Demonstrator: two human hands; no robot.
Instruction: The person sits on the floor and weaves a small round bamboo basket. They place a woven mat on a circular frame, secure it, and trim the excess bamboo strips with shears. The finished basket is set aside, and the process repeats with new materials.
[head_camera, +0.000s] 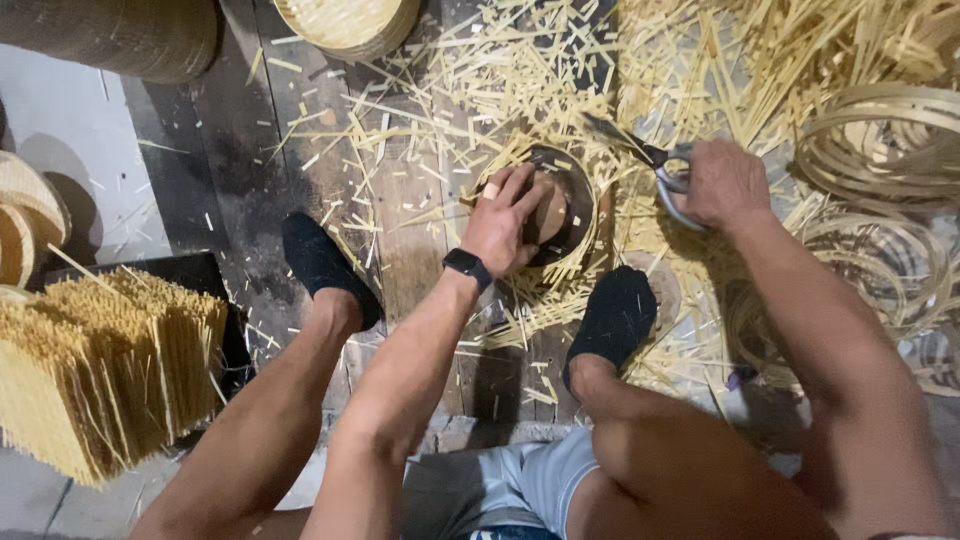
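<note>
Round form (570, 215) between both feet, strip bundle (105, 365) far left.

Your left hand (508, 222) covers most of the round dark wooden form (560, 215), so you can't see its top face. Your right hand (722, 183) hides the handles of the grey metal scissors (640, 155). The top edge cuts off the pale woven bamboo tray (345, 25), and the coiled pale bamboo strips (885, 140) run off the right edge.
</note>
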